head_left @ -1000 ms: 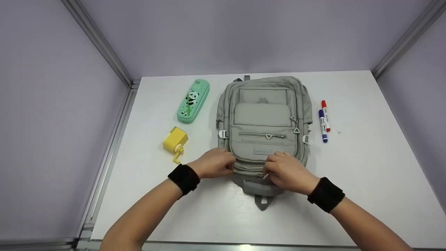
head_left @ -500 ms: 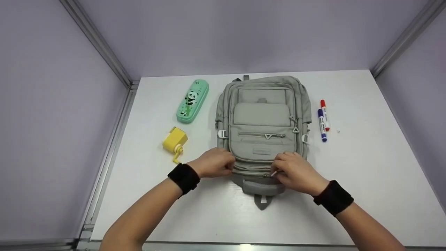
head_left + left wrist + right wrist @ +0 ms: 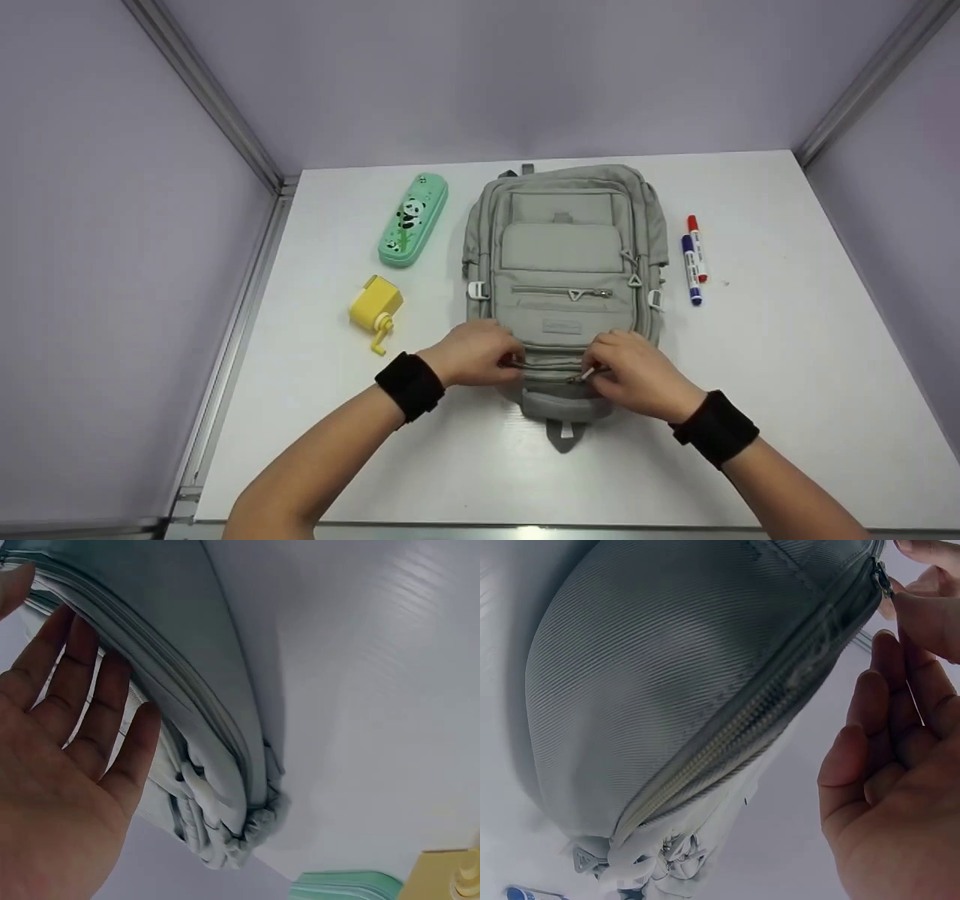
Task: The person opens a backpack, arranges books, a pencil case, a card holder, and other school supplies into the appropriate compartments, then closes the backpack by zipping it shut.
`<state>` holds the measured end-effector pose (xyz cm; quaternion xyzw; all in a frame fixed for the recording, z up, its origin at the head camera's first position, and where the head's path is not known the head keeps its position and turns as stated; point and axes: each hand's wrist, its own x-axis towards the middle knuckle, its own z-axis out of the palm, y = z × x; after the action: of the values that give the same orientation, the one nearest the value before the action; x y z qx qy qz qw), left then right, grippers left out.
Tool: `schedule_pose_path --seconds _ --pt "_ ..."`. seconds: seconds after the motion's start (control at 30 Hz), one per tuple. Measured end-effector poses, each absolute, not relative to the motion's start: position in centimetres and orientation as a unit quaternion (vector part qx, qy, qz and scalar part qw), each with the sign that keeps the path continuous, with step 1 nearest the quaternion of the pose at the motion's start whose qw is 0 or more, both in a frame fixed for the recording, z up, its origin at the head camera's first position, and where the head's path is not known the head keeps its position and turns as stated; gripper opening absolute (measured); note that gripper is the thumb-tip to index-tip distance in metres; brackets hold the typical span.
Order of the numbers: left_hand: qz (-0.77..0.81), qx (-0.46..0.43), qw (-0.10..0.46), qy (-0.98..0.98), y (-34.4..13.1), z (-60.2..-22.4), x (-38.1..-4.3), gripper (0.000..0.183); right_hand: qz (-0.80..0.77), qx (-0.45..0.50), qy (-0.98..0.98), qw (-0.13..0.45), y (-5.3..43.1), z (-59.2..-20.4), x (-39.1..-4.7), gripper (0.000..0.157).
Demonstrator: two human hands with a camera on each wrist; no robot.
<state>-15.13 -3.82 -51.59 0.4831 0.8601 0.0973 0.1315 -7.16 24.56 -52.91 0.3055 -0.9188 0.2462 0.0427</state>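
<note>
Grey fabric backpack [image 3: 562, 247] lies on white surface [image 3: 787, 420]; hands apart, right hand [image 3: 637, 375] pinching pale zip pull [image 3: 588, 373], left hand [image 3: 476, 352] at top seam [image 3: 553, 366], grip unclear; best keep seam taut, draw in line with metallic zip teeth [image 3: 727, 735]

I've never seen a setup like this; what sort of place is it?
Probably a recording or demonstration booth: greyish panels and metal framing bound a white table on three sides, and black wristbands are being worn.
</note>
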Motion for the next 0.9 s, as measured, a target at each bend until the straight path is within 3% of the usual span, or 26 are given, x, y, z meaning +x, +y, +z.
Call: schedule_pose_path --seconds 0.37,0.9 --pt "0.089 0.489 0.101 0.862 2.0 -52.2 -12.6 0.015 0.291 0.283 -0.914 0.01 23.4 -53.5 -6.7 0.022" --pt "0.122 0.476 0.116 0.863 2.5 -52.7 -12.5 0.016 0.318 0.237 -0.918 -0.01 22.5 -53.7 -6.4 0.019"
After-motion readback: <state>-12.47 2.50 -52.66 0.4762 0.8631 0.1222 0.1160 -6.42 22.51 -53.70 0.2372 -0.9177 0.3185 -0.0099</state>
